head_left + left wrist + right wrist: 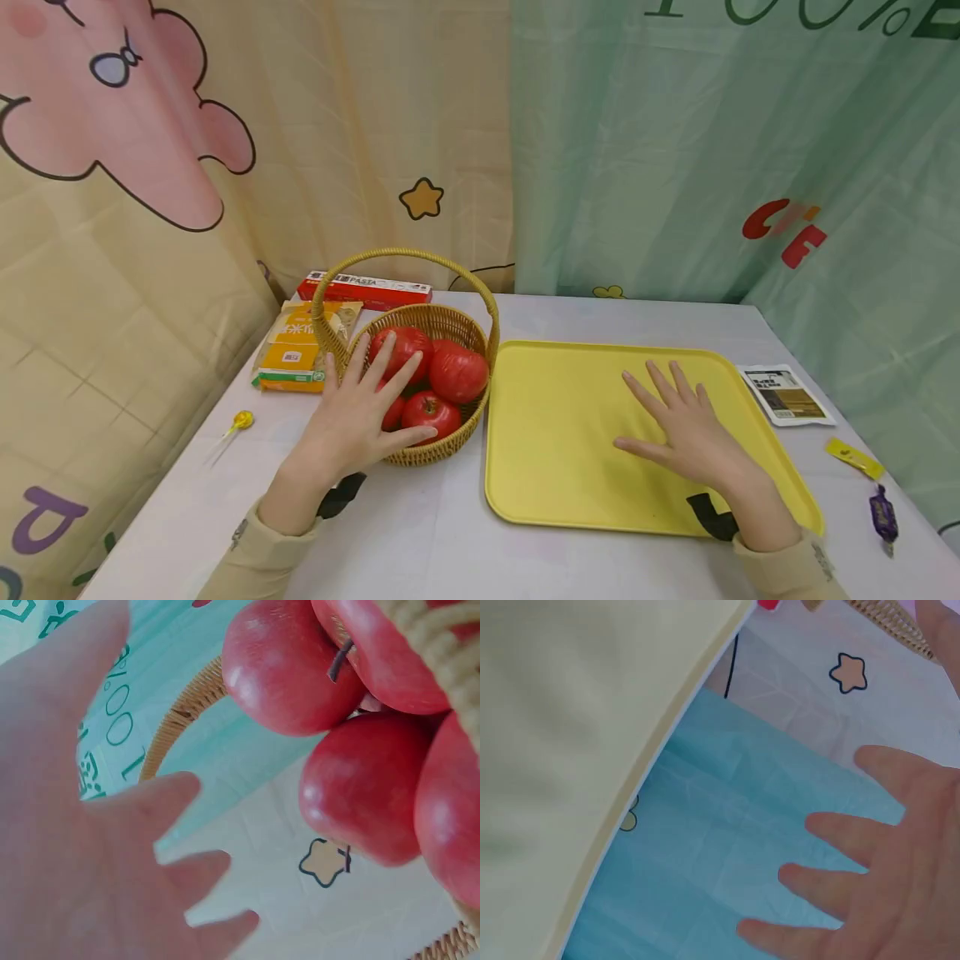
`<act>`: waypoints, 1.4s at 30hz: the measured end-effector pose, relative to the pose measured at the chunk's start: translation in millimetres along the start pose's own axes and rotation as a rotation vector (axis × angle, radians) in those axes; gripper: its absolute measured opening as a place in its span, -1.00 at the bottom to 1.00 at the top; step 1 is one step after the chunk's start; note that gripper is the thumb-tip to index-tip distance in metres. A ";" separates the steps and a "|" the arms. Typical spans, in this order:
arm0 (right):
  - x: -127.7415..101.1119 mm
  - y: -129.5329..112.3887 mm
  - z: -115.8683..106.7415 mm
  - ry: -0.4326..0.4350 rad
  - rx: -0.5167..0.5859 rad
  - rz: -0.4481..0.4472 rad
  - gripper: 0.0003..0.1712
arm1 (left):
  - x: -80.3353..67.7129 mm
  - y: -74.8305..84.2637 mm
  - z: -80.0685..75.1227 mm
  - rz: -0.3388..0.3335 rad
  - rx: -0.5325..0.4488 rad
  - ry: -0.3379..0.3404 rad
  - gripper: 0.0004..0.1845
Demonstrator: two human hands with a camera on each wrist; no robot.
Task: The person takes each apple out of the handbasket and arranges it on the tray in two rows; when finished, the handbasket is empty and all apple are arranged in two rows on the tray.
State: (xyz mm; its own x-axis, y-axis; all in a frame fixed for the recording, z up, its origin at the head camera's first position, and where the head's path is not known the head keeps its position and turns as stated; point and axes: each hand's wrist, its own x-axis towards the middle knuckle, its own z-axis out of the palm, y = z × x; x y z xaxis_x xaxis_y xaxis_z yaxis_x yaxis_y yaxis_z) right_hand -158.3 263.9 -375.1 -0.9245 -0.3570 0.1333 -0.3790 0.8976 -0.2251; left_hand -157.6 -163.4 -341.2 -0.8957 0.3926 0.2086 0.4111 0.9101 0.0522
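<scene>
- Hands first: the left hand [360, 417] sits left of centre in the head view, fingers straight and spread, over the near rim of the wicker basket [450, 321]. It grips nothing.
- Fingertips of that hand reach over the red apples [457, 373] in the basket; whether they touch the fruit I cannot tell from the head view.
- Left wrist view: the same spread fingers [172, 799] fill the lower left of the frame, with a gap showing between them and the apples at the upper right, so the palm is clear of the fruit there.
- Four apples show in the basket in the head view, piled together, the basket's arched handle [405, 254] standing over them.
- Right hand [693, 433] is right of centre, palm down, fingers straight and fanned out, above the yellow tray [555, 433]; it holds nothing. Whether it rests flat on the tray I cannot tell.
- Right wrist view: its fingers [840, 832] lie spread at the lower right, the tray's pale surface at the upper left.
- Tray and basket stand just beside each other on the white table [420, 533], basket to the left.
- Behind the basket, at the left: a red pasta box [367, 289] and an orange packet [296, 354].
- Lollipop [242, 420] lies near the table's left edge.
- Right of the tray: a white sachet [783, 394], a yellow wrapper [853, 457] and a purple sweet [883, 515].
</scene>
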 end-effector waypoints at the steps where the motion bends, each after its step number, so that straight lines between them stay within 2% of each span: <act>1: 1.9 -0.8 0.5 0.008 0.031 -0.014 0.02 | -1.6 -1.9 -0.9 0.013 -0.013 0.004 0.00; 5: 12.3 -9.8 -0.3 0.059 0.160 -0.048 -0.06 | -10.1 -11.8 -3.6 0.053 -0.091 0.053 -0.02; 9: 29.2 -27.3 -3.5 0.149 0.325 -0.082 -0.16 | -21.5 -23.6 -0.7 0.035 -0.218 0.196 -0.09; 14: 55.7 -56.2 -3.9 0.267 0.575 -0.149 -0.30 | -35.6 -31.4 13.3 -0.038 -0.406 0.423 -0.22; 16: 65.4 -69.7 -1.9 0.300 0.658 -0.158 -0.32 | -39.6 -31.1 21.5 -0.092 -0.497 0.485 -0.27; 18: 74.7 -83.6 2.2 0.321 0.727 -0.159 -0.33 | -42.8 -30.2 30.6 -0.159 -0.598 0.519 -0.33; 21: 87.0 -103.4 12.9 0.339 0.792 -0.182 -0.32 | -47.0 -29.7 43.9 -0.282 -0.758 0.504 -0.39; 25: 99.3 -124.7 32.6 0.364 0.803 -0.236 -0.33 | -50.4 -30.7 57.7 -0.420 -0.988 0.427 -0.42; 29: 108.4 -138.6 53.5 0.389 0.763 -0.278 -0.33 | -50.2 -32.9 66.0 -0.471 -1.180 0.351 -0.42; 32: 113.9 -145.5 66.0 0.396 0.723 -0.296 -0.30 | -48.9 -35.2 70.6 -0.510 -1.257 0.298 -0.41; 35: 118.0 -150.0 74.3 0.399 0.682 -0.298 -0.29 | -47.7 -37.3 74.6 -0.555 -1.287 0.269 -0.39; 38: 120.4 -153.3 78.4 0.407 0.640 -0.285 -0.30 | -46.8 -38.3 77.0 -0.582 -1.303 0.263 -0.37; 42: 121.6 -157.8 80.6 0.406 0.596 -0.270 -0.29 | -46.2 -38.8 78.6 -0.585 -1.316 0.279 -0.37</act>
State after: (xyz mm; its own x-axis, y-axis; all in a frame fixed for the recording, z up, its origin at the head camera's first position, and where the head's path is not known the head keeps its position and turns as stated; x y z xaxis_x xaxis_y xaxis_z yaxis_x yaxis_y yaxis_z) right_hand -214.0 58.1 -401.1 -0.7536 -0.3178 0.5754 -0.6532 0.4605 -0.6011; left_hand -145.6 -206.5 -429.6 -0.9872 -0.1590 0.0147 -0.0001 0.0924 0.9957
